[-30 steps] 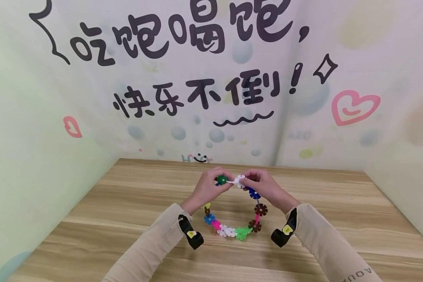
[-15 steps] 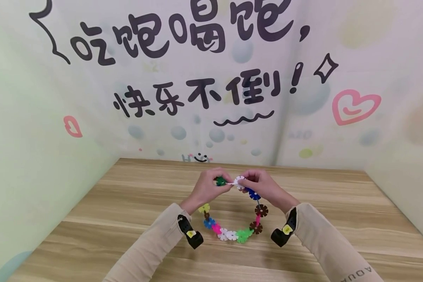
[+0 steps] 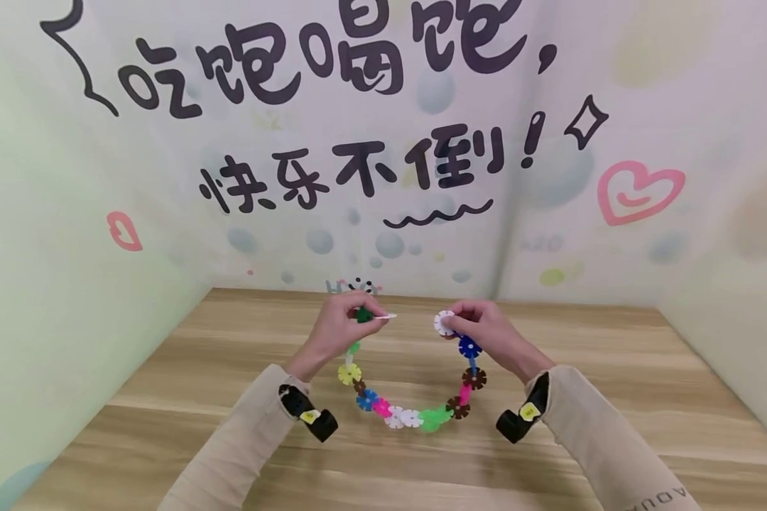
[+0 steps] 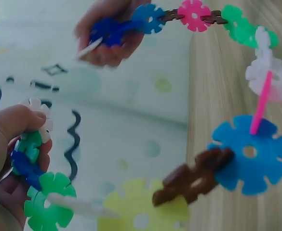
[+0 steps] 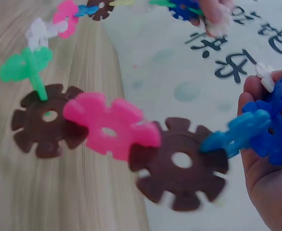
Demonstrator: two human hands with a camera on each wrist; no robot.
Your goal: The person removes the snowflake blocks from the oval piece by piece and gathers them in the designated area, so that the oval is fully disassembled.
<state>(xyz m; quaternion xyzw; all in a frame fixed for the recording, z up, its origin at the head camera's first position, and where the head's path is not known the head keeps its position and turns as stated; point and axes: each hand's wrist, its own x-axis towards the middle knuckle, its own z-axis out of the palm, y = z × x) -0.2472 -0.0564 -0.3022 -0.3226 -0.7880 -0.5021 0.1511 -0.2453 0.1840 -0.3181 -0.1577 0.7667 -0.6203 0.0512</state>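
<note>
A chain of slotted plastic snowflake discs in many colours hangs in a U between the two hands in the head view, its lowest part a light green disc (image 3: 433, 419). My left hand (image 3: 334, 328) pinches the white end disc (image 3: 388, 316), which is seen edge-on, with a dark green disc (image 3: 363, 315) beside the fingers. The other white end disc (image 3: 444, 323) faces the camera between thumb and fingers of my right hand (image 3: 495, 333). A gap separates the two white discs. Large in the right wrist view are a pink disc (image 5: 109, 127) and a brown disc (image 5: 198, 178).
A wood-grain table (image 3: 230, 440) lies below, with a printed white cloth (image 3: 294, 248) hanging behind its far edge. Pale panels stand at left and right. Each wrist carries a small black camera, one being the left camera (image 3: 319, 424).
My left hand has moved left, carrying its white disc away from the right one. The chain has spread from a near-closed ring to an open U. The right hand has barely moved.
</note>
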